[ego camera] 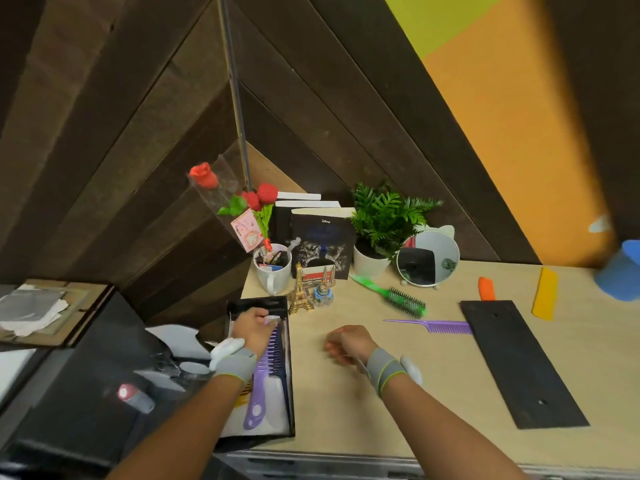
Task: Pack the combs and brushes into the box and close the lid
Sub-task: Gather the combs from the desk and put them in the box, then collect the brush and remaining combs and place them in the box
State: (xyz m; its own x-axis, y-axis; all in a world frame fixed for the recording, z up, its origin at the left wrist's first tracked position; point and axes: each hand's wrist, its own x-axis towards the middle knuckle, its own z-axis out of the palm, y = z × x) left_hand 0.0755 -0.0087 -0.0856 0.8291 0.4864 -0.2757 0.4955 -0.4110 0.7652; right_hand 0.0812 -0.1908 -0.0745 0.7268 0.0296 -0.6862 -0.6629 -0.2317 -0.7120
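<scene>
A long black box (290,386) with a white lining stands at the table's left edge. Inside lies a purple wide-tooth comb (264,375), with something yellow partly hidden under my left forearm. My left hand (252,327) rests over the box's far end, fingers on the comb's top. My right hand (349,342) hovers over bare table, fingers loosely curled, holding nothing. On the table lie a green round brush (398,297), a purple tail comb (436,326), an orange comb (486,288) and a yellow comb (545,297). The flat black lid (519,362) lies at the right.
At the back stand a white mug (273,275), Eiffel Tower figurines (300,292), books (322,244), a potted plant (381,230) and a round mirror (427,259). A blue object (621,271) sits at the far right. A dark cluttered surface lies left of the box.
</scene>
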